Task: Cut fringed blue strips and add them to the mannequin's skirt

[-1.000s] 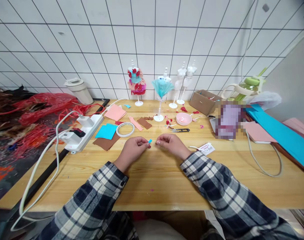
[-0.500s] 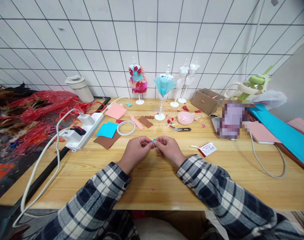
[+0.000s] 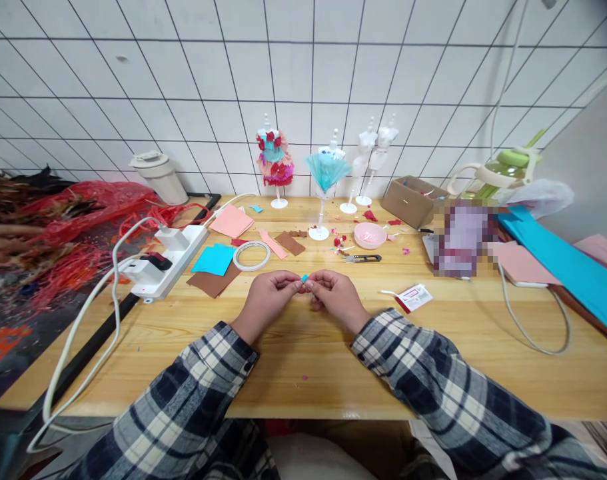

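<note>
A tiny blue piece (image 3: 304,279) is pinched between the fingertips of my left hand (image 3: 273,297) and my right hand (image 3: 336,298), which almost touch above the middle of the wooden table (image 3: 303,347). Behind them stands a small white dress form wearing a pleated light-blue paper piece (image 3: 327,172). Blue paper squares (image 3: 214,259) lie on brown paper (image 3: 213,283) to the left, beside a roll of white tape (image 3: 252,256). Thread snips (image 3: 363,259) and a pink bowl (image 3: 370,235) lie beyond my right hand.
A power strip (image 3: 170,263) with white cables is on the left. At the back are a decorated form (image 3: 274,160), two bare forms and a cardboard box (image 3: 414,202). A glue tube (image 3: 414,298) lies at right. Another person's hand (image 3: 8,243) shows at far left.
Another person's hand has come into view at the far left edge. My two hands have shifted very slightly, still pinching the blue piece.
</note>
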The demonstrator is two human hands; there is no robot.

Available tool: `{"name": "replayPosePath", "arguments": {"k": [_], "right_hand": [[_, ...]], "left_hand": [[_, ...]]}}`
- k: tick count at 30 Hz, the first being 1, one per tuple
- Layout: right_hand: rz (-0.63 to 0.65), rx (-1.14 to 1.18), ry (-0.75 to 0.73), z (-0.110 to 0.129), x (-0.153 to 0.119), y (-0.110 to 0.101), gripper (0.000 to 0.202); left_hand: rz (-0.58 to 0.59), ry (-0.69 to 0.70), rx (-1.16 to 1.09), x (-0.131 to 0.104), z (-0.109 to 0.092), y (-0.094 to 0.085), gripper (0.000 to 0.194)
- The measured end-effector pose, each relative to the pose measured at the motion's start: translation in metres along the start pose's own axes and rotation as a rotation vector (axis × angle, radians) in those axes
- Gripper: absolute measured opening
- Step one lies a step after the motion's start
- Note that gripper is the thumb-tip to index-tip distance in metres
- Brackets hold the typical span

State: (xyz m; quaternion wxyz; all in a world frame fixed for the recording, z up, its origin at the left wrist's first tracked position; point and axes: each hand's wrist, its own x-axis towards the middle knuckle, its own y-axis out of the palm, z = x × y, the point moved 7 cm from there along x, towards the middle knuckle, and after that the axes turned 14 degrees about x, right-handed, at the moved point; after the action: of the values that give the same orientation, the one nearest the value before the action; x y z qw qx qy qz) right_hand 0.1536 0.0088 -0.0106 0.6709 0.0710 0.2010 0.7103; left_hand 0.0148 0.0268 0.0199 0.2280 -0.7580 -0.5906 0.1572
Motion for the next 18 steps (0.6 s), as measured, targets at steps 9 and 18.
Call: {"name": "replayPosePath", "arguments": {"k": [9,18], "right_hand": [[0.064,0.235,0.165,-0.006,-0.004,0.0,0.044],[0.145,0.085,0.231,-0.007,0.007,-0.015,0.038]], "left_hand": [[-0.102,0.029,0.019,0.004,0.001,-0.011,0.03],[-0.051,0.36,0.382,-0.004,-0.023,-0.01,0.022]]}}
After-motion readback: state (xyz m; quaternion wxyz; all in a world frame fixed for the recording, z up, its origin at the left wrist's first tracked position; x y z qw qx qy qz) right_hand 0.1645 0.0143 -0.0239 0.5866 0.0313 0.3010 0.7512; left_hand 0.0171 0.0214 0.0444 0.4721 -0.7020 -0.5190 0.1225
